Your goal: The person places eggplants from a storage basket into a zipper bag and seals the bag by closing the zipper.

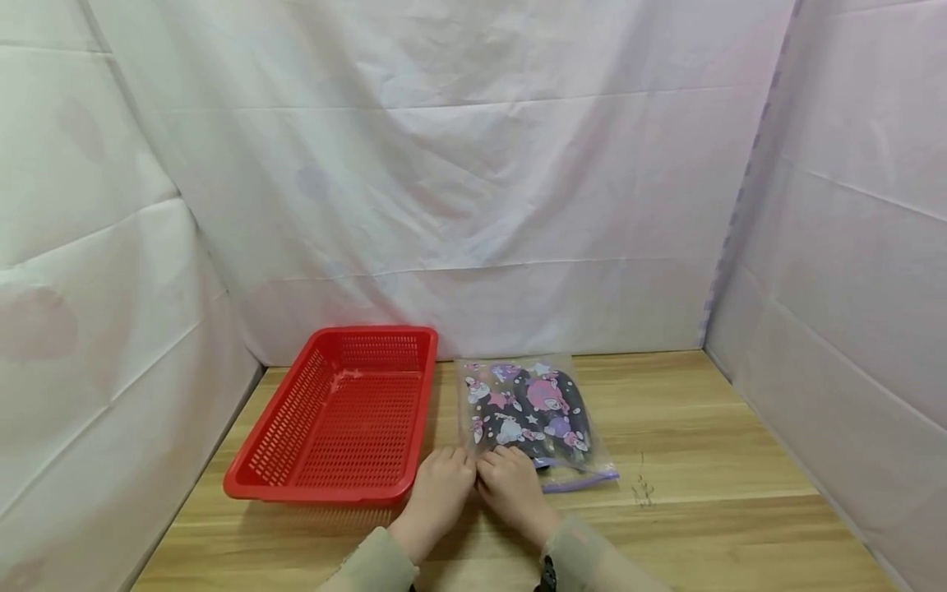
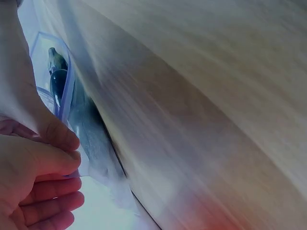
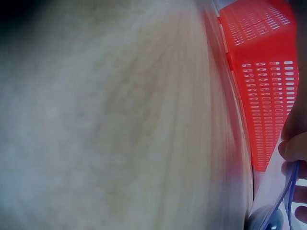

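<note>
A clear plastic zip bag (image 1: 546,396) with pink, purple and white cartoon prints lies flat, its purple-edged mouth (image 1: 580,482) toward me. Dark, glossy, elongated things (image 2: 58,84) lie inside; their exact kind is unclear. At the mouth's left corner my left hand (image 1: 444,485) and right hand (image 1: 514,485) meet, thumbs close together. Both pinch the bag's edge there. Toward its right end the two purple strips stand apart, leaving a gap. In the right wrist view, the purple strip (image 3: 289,189) runs down from the fingers, which the frame edge partly cuts off.
A red slotted plastic basket (image 1: 355,427) stands left of the bag, close to my left hand, with nothing seen inside. Beneath lies a wood-grain table (image 1: 710,460). White cloth (image 1: 473,181) hangs behind and along both sides.
</note>
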Tool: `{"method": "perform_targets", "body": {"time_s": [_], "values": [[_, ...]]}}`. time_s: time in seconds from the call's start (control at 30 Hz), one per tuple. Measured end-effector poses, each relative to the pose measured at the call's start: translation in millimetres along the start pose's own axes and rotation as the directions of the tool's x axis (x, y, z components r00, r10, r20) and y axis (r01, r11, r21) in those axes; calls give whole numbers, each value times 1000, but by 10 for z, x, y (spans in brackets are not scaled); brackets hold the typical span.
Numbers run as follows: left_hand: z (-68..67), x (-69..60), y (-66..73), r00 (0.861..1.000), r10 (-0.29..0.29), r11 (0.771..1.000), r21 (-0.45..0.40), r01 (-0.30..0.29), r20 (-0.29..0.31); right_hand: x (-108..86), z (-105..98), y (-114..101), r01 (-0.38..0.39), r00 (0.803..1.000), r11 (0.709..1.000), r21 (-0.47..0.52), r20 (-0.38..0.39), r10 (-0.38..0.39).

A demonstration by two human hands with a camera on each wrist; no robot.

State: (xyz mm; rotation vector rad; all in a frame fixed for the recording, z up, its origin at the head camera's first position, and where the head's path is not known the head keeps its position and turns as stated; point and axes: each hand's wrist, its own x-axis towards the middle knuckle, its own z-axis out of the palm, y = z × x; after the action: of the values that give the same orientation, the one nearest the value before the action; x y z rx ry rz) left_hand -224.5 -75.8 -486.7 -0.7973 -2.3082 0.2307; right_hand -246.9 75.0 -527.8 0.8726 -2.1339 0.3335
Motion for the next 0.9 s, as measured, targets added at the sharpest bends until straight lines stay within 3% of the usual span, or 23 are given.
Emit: {"method": "perform_targets", "body": {"time_s": [0.37, 0.57, 0.9], "values": [[9, -43, -32, 998, 32, 999, 25, -33, 50, 0, 35, -8, 34, 999, 999, 26, -21, -33], [28, -30, -32, 999, 30, 999, 23, -31, 32, -2, -4, -1, 24, 1000, 999, 48, -2, -24], [40, -43, -26, 997, 18, 1000, 10, -19, 80, -18, -15, 27, 26, 1000, 999, 47, 15, -27]]}}
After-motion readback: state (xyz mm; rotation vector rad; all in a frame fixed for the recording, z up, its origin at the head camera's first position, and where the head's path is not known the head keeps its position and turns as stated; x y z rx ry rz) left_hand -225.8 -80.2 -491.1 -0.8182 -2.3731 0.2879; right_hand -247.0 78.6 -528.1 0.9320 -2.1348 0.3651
